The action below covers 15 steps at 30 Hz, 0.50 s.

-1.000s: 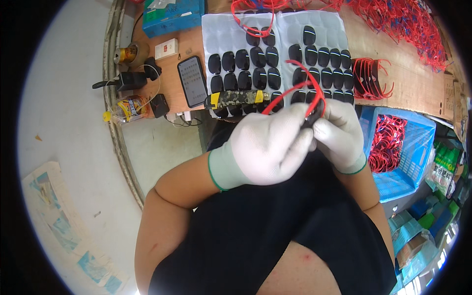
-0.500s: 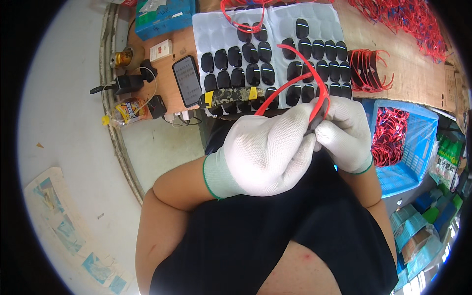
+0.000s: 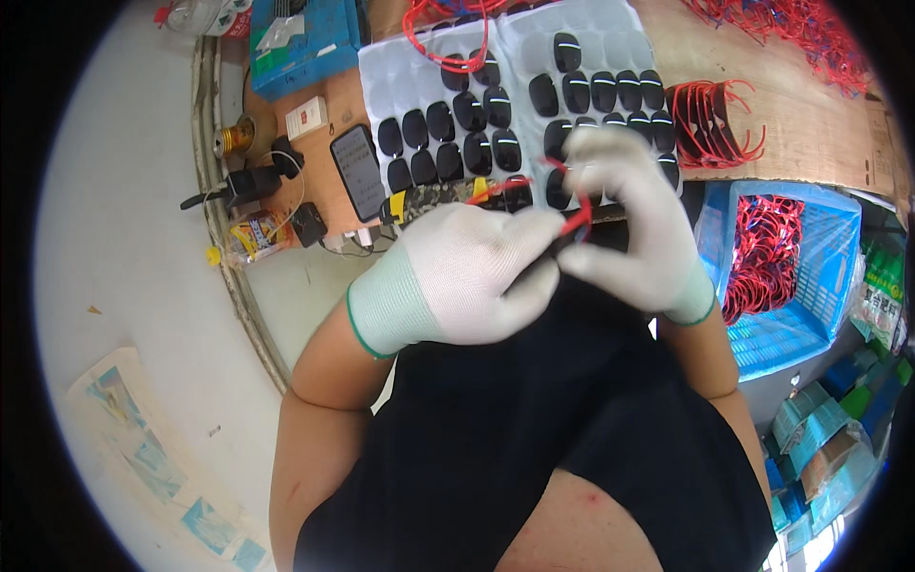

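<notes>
My left hand, in a white knit glove with a green cuff, is closed on red sunglasses. One red temple arm points up and left past the fingers; the rest of the glasses is blurred or covered by the gloves. My right hand, gloved alike, is spread around the other side of the glasses. Its thumb and fingers are apart, and whether they touch the glasses is unclear. Beyond both hands, dark lenses sit in rows on a pale moulded tray.
A camouflage-and-yellow tool lies along the tray's near edge, beside a phone. Red-framed sunglasses stand in a row at right. More red frames fill part of a blue crate. A red pair rests on the tray.
The glasses have come down and left with my left hand. My right fingers have parted from their pinch and lifted, blurred by motion.
</notes>
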### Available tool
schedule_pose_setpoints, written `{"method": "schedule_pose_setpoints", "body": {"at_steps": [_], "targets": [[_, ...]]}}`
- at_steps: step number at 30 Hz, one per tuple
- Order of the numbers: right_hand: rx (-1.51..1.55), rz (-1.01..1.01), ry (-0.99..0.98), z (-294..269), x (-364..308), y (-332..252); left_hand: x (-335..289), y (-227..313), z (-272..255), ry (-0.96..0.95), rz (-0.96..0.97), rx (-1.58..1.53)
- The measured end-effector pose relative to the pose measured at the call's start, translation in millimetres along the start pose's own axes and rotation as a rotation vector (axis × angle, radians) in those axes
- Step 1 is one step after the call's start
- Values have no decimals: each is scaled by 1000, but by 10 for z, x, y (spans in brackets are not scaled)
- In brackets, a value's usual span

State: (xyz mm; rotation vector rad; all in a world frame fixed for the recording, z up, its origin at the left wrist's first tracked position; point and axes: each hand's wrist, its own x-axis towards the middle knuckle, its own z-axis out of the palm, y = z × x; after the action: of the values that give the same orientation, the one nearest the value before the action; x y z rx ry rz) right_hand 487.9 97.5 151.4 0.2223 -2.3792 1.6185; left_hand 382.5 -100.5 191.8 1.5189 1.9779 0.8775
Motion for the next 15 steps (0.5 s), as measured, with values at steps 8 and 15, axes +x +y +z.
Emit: {"method": "schedule_pose_setpoints", "body": {"at_steps": [8,15], "targets": [[8,-44,-70,-38,-115,-90,512,-1673,178,421,-786,449],[44,-41,-91,-49,-239,-63,614,-1749,147,375,-953,441]]}}
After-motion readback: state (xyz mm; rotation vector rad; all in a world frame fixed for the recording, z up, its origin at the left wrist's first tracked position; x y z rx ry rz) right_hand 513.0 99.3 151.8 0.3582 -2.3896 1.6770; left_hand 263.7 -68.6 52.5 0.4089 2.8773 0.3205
